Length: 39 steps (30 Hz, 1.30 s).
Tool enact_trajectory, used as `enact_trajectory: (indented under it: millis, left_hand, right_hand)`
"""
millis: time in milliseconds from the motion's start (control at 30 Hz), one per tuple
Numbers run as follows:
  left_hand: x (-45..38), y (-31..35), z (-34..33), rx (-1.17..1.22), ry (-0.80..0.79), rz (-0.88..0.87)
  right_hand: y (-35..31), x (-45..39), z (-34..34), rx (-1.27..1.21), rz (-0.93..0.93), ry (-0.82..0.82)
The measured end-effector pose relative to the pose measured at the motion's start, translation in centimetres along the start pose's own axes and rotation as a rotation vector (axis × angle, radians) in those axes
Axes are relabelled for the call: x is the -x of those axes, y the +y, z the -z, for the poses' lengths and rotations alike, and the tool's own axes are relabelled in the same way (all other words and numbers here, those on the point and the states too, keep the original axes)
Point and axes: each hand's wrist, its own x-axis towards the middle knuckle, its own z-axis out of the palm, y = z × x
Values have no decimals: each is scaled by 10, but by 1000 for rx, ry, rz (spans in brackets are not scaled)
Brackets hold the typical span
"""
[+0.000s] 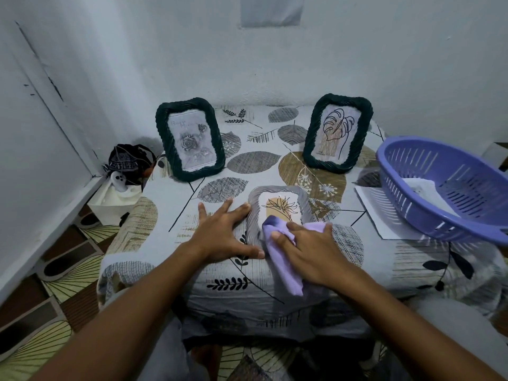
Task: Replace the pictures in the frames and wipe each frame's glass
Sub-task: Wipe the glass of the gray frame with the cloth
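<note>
A grey frame (277, 200) with a leaf drawing lies flat on the table near me. My right hand (305, 250) presses a lilac cloth (280, 259) onto the lower part of its glass, fingers spread over the cloth. Beside the frame's left edge my left hand (224, 233) lies flat on the tablecloth, its fingers and thumb touching that edge. Two dark green frames stand upright at the back: one with a rose picture (189, 138) on the left, one with a line-drawn leaf (338, 133) on the right.
A lilac plastic basket (439, 188) with white paper inside sits at the table's right, resting on a white sheet (376, 213). The table wears a leaf-patterned cloth (165, 235). A dark bag (127, 163) and a white bag (112, 199) stand on the floor by the left wall.
</note>
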Motion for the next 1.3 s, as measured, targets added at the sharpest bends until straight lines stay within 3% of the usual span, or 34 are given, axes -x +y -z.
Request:
enact_trajectory:
  millis: [67,200,300,433,500,600,700,767,1033,1200,1300]
  left_hand:
    - [0,1,0,-10,-5,-2]
    - [1,1,1,-9,-1,0]
    - [2,1,1,-3,-2,2]
    - [3,2,2,-4,-7,19]
    - [3,2,1,-5,0,15]
    - [1,-1,-1,-7,6,9]
    - [0,-2,-1,-17,2,11]
    - [0,-1,-1,-17,-1,12]
    - [0,-1,0,13,5,9]
    - [0,-1,0,3,3,17]
    - [0,-2,-1,-9,6,18]
  right_hand:
    - [4,11,14,-196,-28,12]
    - [27,15,49,-851,-149,-111]
    - [51,8,76,-1100,-239,-25]
    - [71,-15,103,-798,-102,165]
    - [72,-29,104,-548,-15,178]
    - [63,-43,87,-188,114,21]
    - [63,-48,62,9,196,-174]
    - [70,-43,50,72,230,-241]
    - [82,-15,43,20,297,-246]
    - [80,-24,41,364,350,-109]
    - [69,-21,33,213,375,-125]
